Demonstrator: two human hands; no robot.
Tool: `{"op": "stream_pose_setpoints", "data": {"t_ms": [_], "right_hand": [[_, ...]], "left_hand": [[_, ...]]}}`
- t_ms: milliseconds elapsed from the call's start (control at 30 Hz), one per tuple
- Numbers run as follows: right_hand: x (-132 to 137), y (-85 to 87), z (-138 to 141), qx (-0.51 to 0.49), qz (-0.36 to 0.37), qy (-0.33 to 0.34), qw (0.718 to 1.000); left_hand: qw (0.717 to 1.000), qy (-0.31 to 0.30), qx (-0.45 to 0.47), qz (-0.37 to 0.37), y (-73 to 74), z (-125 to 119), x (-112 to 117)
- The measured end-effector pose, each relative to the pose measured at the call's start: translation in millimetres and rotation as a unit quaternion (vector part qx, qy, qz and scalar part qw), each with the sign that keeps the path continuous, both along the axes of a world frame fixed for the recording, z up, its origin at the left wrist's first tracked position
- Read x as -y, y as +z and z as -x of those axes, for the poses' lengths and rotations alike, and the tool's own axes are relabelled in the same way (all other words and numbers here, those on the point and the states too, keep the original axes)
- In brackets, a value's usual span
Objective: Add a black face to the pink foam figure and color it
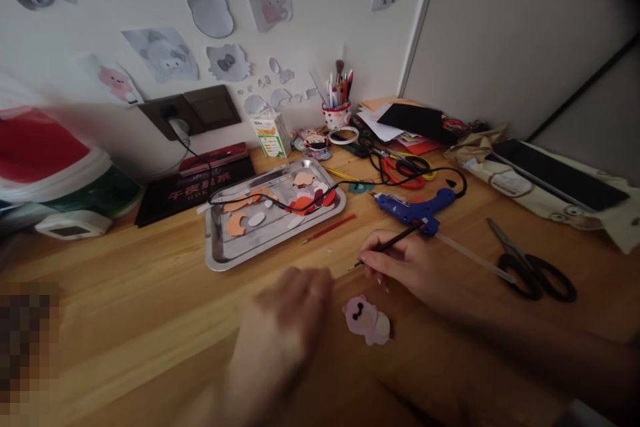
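My right hand [400,263] is closed around a slim black pen [395,238], its tip pointing down and left above the wooden tabletop. A small pink paper bear [367,320], with black facial details and a pale belly, lies flat just below that hand. To the bear's left is my left hand [295,307], raised with its back toward me. It is smeared by motion, and its fingertips are hidden. Beyond my right hand rests a blue hot glue gun [417,208], with a clear glue stick [473,255] sticking out of its back.
A metal tray [220,257] holds colourful paper cutouts, with a black cable running across it. A red pencil [330,228] lies beside it. Black-handled scissors [530,267] are at right. Behind stand a pen cup [336,115], a small carton [271,135] and stacked paper [410,121].
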State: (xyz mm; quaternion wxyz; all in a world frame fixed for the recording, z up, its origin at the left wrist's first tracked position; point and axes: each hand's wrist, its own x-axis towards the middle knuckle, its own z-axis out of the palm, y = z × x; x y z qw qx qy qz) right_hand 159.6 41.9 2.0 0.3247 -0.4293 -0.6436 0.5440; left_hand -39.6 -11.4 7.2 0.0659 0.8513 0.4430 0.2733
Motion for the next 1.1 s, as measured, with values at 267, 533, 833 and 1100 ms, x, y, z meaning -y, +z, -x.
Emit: {"op": "stream_pose_setpoints", "data": {"t_ms": [267,533,833,1100], "right_hand": [[19.5,-4.7,8.4,0.03,-0.016,0.059,0.998],[21.2,-3.8,12.3,0.09,-0.059,0.09,0.99],[18.1,-15.6,11.9,0.086,-0.135,0.07,0.985],[18.9,-13.7,12.3,0.107,-0.145,0.085,0.98]], "left_hand": [[0.936,-0.058,-0.318,-0.143,-13.3,-44.7,55.6],[0.935,-0.054,-0.31,-0.163,-13.5,-49.2,53.9],[0.946,-0.035,-0.261,-0.191,-9.6,-53.1,52.4],[0.934,-0.057,-0.304,-0.179,-10.6,-52.7,53.6]]}}
